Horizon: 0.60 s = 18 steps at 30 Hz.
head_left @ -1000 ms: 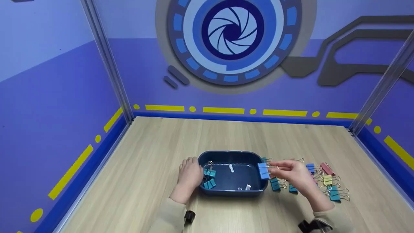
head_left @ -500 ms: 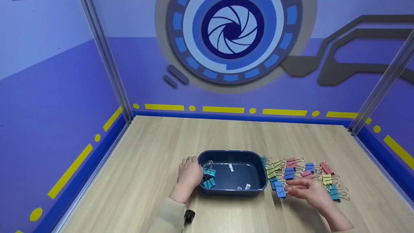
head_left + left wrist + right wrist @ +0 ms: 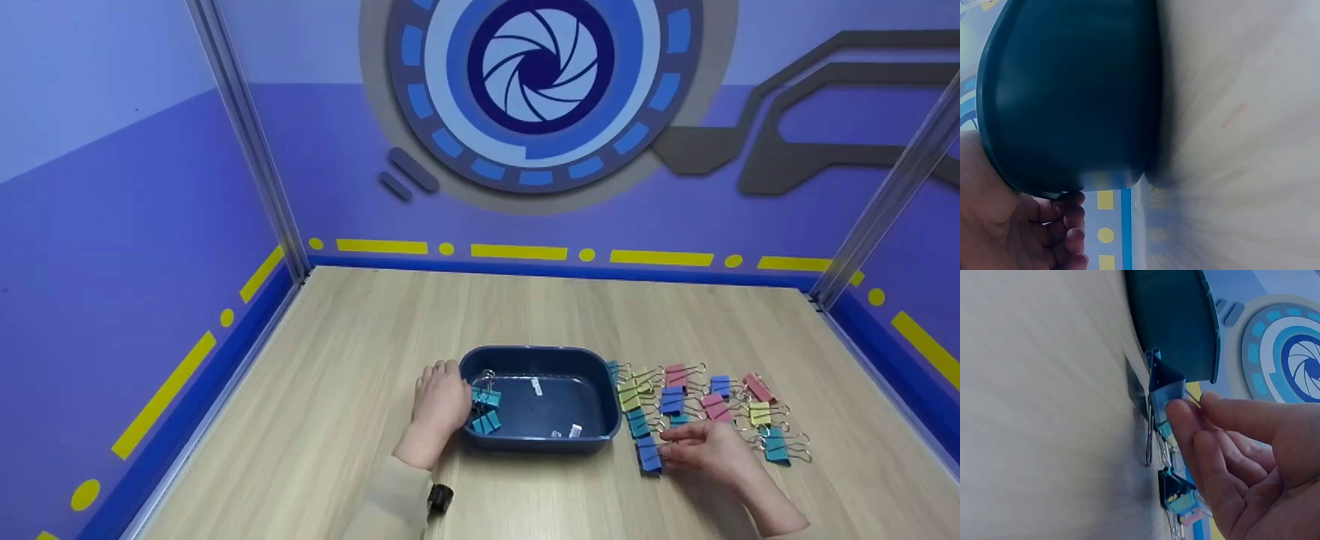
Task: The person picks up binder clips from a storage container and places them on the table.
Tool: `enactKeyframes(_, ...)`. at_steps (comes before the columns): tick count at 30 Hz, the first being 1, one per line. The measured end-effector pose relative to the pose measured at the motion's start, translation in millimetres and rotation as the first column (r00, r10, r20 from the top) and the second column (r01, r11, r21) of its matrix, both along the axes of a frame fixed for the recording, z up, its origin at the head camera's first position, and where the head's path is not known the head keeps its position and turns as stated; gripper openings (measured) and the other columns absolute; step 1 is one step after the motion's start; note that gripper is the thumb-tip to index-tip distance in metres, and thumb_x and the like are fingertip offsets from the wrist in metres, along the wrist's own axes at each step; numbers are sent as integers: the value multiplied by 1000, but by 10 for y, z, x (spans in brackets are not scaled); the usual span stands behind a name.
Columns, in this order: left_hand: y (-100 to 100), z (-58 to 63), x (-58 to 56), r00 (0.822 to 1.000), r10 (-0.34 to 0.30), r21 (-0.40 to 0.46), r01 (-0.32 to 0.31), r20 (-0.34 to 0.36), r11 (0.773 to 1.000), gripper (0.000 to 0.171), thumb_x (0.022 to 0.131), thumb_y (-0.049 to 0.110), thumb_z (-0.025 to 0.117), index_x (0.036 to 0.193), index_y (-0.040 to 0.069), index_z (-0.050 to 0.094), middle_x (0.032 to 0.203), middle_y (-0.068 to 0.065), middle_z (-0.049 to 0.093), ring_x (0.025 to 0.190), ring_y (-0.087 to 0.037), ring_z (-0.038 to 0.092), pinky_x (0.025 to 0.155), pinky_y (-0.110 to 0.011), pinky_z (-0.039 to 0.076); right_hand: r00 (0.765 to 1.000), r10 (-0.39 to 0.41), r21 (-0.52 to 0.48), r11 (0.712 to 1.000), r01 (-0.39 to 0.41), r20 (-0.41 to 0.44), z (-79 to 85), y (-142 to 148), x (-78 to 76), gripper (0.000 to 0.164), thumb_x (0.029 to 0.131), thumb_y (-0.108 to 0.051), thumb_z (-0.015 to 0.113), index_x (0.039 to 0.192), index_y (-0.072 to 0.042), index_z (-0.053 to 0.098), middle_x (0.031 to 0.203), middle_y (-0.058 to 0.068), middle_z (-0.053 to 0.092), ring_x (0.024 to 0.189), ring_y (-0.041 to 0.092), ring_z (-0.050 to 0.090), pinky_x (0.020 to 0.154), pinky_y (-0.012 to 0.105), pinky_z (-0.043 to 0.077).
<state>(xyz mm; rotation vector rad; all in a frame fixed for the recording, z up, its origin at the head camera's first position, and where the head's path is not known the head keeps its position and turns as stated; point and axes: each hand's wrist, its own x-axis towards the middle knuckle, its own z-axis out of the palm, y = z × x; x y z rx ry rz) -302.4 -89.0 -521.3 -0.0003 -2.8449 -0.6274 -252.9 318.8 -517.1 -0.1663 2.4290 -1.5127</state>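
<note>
My left hand [image 3: 442, 401] holds the left rim of a dark blue plastic bin [image 3: 540, 444]; in the left wrist view its curled fingers [image 3: 1075, 219] are at the bin's outside, while the thumb is hidden. Two teal binder clips [image 3: 486, 422] lie inside the bin at its left end. Low over the table, just right of the bin's near corner, my right hand [image 3: 709, 450] pinches a blue binder clip [image 3: 649, 456] by a wire handle. The right wrist view shows this blue clip [image 3: 1167, 385] with its lower handle close to the tabletop.
Right of the bin lie several binder clips in rows: yellow [image 3: 628, 397], pink [image 3: 676, 376], blue [image 3: 673, 401] and teal [image 3: 775, 445]. Small white pieces [image 3: 574, 431] are on the bin's floor. Printed panels [image 3: 525, 225] enclose the wooden table [image 3: 390, 315].
My right hand has carried the blue clip from over the bin's right rim toward me and down, to the near end of the left column of clips. The left hand stays put.
</note>
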Motion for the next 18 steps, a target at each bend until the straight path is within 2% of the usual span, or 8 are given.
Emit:
enactKeyframes(10, 13, 8, -4, 1000, 5, 2, -5, 29, 1000, 33, 99, 18, 59, 122, -5, 60, 117, -21, 64, 112, -37, 57, 95, -50, 45, 996, -50, 152, 986, 62, -80, -16, -93, -26, 31, 87, -8, 78, 108, 13, 71, 93, 17, 78, 77, 10, 72, 66, 23, 57)
enactKeyframes(18, 2, 10, -3, 999, 2, 12, -3, 33, 1000, 34, 99, 18, 59, 123, -5, 59, 119, -22, 64, 112, -38, 56, 96, -51, 45, 998, -28, 144, 989, 36, -63, 0, -88, -36, 31, 85, -6, 77, 110, 12, 70, 91, 13, 77, 74, 12, 69, 64, 24, 56)
